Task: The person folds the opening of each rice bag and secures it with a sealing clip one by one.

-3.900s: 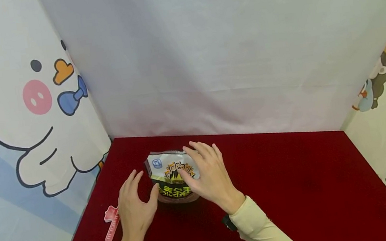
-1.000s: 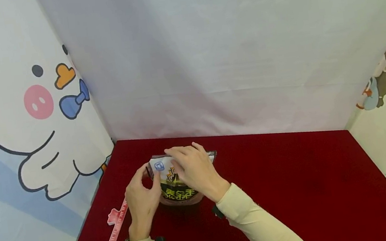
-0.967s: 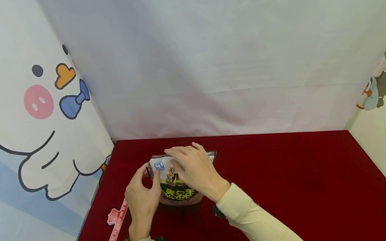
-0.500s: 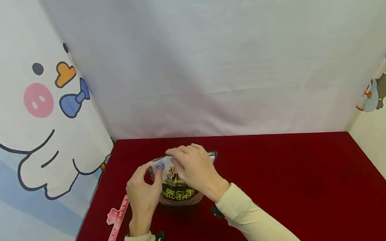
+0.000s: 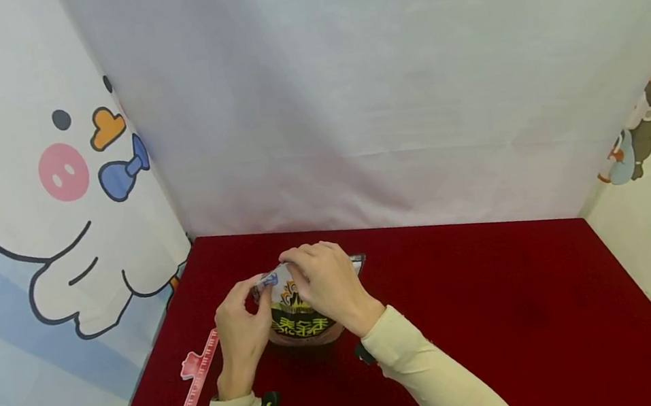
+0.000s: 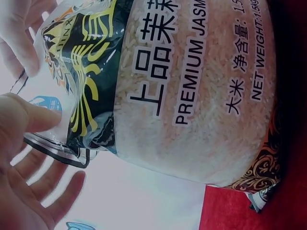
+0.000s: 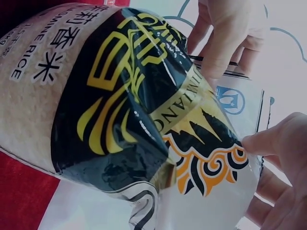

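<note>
A bag of jasmine rice [image 5: 301, 324] stands upright on the dark red table, with a white top and a black band of yellow lettering. My left hand [image 5: 241, 324] pinches its upper left corner between thumb and fingers; in the left wrist view the thumb lies on the white film near the blue logo. At the top edge, right of the corner, my right hand [image 5: 331, 286] pinches the film, its thumb [image 7: 261, 141] on the near face. The right hand hides part of the bag's front, and the film looks bent between the hands.
A long pink clip [image 5: 200, 374] with a shaped tab lies left of my left forearm. The red tabletop [image 5: 489, 318] stretches to the right. A pale curtain [image 5: 386, 99] rises behind the table, with printed cloth at both sides.
Both hands were loosely spread beside the bag earlier; now they pinch its top. Over the last second my left fingers have bent the upper left corner inward, while the right hand has barely moved.
</note>
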Motion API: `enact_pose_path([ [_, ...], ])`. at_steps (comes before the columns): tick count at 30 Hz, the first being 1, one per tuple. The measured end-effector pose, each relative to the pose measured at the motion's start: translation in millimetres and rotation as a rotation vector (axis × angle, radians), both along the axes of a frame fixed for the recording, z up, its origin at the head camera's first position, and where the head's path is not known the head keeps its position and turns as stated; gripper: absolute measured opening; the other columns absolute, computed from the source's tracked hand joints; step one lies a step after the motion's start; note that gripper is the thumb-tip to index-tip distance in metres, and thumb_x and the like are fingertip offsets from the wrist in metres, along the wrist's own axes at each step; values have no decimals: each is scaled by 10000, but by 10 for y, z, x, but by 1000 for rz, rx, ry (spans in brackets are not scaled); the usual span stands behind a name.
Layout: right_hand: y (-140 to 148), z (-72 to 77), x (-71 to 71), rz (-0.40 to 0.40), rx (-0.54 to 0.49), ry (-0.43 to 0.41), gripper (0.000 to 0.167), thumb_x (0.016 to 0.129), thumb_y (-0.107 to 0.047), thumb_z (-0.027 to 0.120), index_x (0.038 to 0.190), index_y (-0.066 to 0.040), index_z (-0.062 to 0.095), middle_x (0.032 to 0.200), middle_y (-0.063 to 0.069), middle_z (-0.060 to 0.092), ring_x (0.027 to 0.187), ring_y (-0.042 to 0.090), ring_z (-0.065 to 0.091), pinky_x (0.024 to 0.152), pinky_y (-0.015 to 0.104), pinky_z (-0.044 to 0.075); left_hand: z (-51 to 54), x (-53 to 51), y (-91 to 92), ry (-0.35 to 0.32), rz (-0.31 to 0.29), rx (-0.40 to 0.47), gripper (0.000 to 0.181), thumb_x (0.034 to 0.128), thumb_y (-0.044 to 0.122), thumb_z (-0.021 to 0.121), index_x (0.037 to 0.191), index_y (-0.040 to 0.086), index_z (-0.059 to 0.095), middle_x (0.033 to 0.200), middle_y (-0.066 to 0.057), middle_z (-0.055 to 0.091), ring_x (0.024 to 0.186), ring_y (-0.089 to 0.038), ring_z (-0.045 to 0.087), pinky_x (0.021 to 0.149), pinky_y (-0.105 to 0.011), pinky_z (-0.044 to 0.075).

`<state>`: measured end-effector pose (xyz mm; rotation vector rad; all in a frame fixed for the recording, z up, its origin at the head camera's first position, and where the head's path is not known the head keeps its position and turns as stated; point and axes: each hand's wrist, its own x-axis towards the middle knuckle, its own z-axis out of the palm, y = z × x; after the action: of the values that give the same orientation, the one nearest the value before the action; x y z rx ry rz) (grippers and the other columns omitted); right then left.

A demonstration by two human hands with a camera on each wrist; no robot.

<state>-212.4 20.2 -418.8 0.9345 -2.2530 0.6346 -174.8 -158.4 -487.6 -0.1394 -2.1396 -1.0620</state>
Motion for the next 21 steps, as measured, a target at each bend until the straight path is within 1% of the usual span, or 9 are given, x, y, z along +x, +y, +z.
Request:
enact_pose_path([
  [2,-5,-5,-11,3,-5,-3,147,988,-101,744,1115,-122,814,1010,11,828,827,151,768,828,382,621,0,4,-1,27,-21,1,195,914,20,799,1107,53,809,1002,-102,813,815,-201,729,733,-226,532],
  [6,-11,-20,-34,10,-14,-34,135,999,-120,741,1112,-108,814,967,17,824,721,131,727,733,339,605,-2,17,-6,56,-62,20,224,923,48,794,1145,68,811,1054,-104,825,882,-243,777,775,-238,571],
  [8,-12,-26,-42,12,-17,-49,133,1005,-131,738,1112,-107,813,960,17,824,704,121,718,715,328,597,-5,17,-12,65,-84,30,220,933,59,783,1151,67,810,1059,-106,826,893,-248,779,794,-208,563],
  [10,-12,-29,-47,13,-21,-58,132,1008,-141,737,1110,-106,814,965,16,826,709,118,722,711,323,595,-7,13,-19,72,-105,45,195,967,63,744,1151,58,809,1075,-114,824,939,-230,779,851,-158,547],
  [12,-13,-32,-52,13,-25,-60,129,1009,-144,735,1105,-110,815,968,12,827,716,117,724,710,321,594,-5,6,-23,79,-122,60,181,1002,60,700,1145,54,810,1086,-114,823,979,-174,768,894,-111,517],
  [15,-17,-35,-55,7,-31,-58,130,1013,-146,725,1099,-116,818,960,7,827,706,112,717,702,322,589,0,-6,-21,80,-134,76,181,1021,49,673,1134,53,814,1088,-118,820,956,-83,734,878,-84,496],
  [17,-18,-36,-56,2,-33,-61,138,1021,-142,708,1098,-119,820,952,6,827,689,108,706,687,321,582,-1,-12,-16,76,-132,72,175,1001,46,704,1136,60,815,1074,-113,820,916,-54,714,831,-89,495],
  [19,-16,-36,-54,-1,-36,-72,152,1031,-141,689,1101,-116,821,954,11,828,684,110,703,681,321,580,-2,-13,-11,70,-126,67,182,975,42,738,1140,62,814,1063,-111,819,883,-70,710,797,-100,493],
  [21,-12,-36,-50,-2,-37,-88,167,1040,-140,670,1106,-111,821,965,17,829,697,117,711,688,322,585,-5,-15,-7,64,-116,55,197,957,42,761,1147,64,811,1070,-109,818,902,-118,735,807,-114,503],
])
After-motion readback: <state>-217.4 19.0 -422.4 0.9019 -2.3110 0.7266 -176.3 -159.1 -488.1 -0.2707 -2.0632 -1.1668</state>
